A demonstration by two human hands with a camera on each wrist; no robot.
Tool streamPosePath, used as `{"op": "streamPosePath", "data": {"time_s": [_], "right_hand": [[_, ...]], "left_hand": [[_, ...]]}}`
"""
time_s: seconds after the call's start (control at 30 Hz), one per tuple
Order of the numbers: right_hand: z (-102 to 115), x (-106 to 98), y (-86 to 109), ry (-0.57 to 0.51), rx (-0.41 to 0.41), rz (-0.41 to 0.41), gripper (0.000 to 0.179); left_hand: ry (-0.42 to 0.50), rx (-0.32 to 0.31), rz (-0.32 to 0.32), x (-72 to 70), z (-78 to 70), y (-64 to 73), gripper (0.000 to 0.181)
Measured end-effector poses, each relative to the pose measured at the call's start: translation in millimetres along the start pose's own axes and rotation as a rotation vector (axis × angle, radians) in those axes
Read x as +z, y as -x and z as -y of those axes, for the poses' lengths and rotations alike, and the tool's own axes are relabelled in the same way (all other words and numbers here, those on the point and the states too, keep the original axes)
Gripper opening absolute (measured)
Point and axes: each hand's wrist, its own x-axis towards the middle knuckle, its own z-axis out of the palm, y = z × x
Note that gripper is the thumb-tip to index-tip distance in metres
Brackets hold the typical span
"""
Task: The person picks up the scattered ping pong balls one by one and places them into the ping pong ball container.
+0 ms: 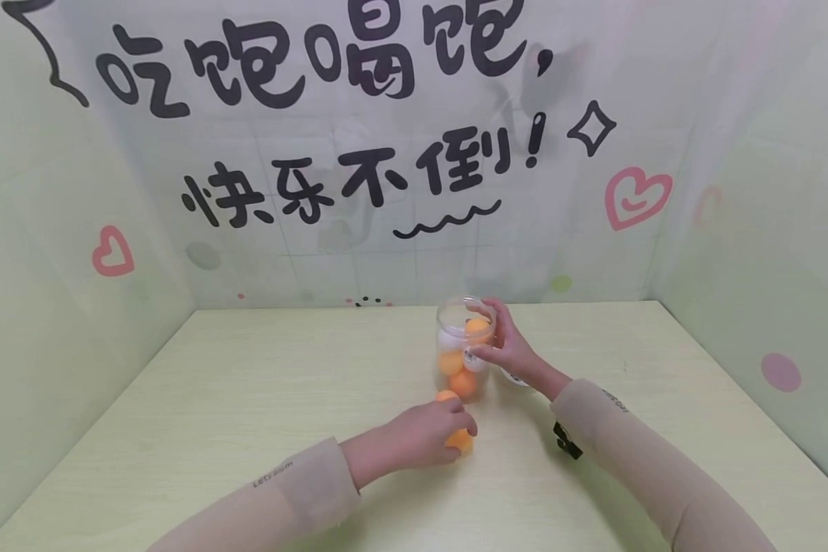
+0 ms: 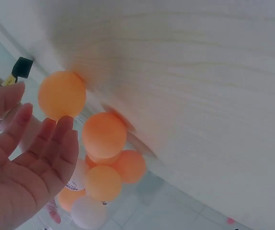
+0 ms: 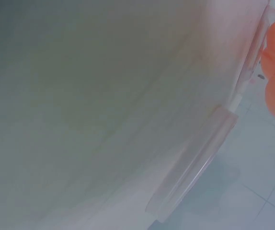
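A clear plastic jar (image 1: 445, 314) stands upright on the table, holding several orange and white ping-pong balls. My right hand (image 1: 507, 349) grips the jar's right side near its rim, thumb across the front; only a bit of it shows in the right wrist view. In front of the jar, my left hand (image 1: 424, 433) is at two loose orange balls and partly covers them in the head view. Its fingers (image 2: 63, 148) are loosely bent beside the nearer orange ball (image 2: 62, 95), not wrapped around it. The other loose ball (image 2: 104, 134) lies closer to the jar.
A round clear lid (image 3: 192, 165) lies on the table (image 1: 283, 368) just right of the jar, partly hidden by the right arm in the head view. A small black device (image 1: 567, 441) sits under the right sleeve. Printed sheeting (image 1: 359, 268) walls the back and sides.
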Motion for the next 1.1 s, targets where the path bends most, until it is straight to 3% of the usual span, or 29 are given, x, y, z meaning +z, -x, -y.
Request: {"op": "streamPosePath", "data": {"time_s": [0.2, 0.57, 0.87, 1.1], "right_hand": [[-0.6, -1.1, -0.2, -0.025, -0.011, 0.004, 0.07], [-1.2, -1.1, -0.5, 0.001, 0.004, 0.002, 0.071], [-0.1, 0.2, 0.4, -0.027, -0.006, 0.003, 0.072], [0.4, 0.5, 0.4, -0.044, -0.012, 0.002, 0.073]], "left_hand": [[0.024, 0.018, 0.03, 4.8, 2.8, 2.7, 0.027], [0.151, -0.028, 0.154, 6.5, 3.5, 6.4, 0.022], [0.188, -0.034, 0.149, 5.7, 2.4, 7.9, 0.022], [0.19, -0.045, 0.105, 3.1, 3.4, 8.3, 0.025]]}}
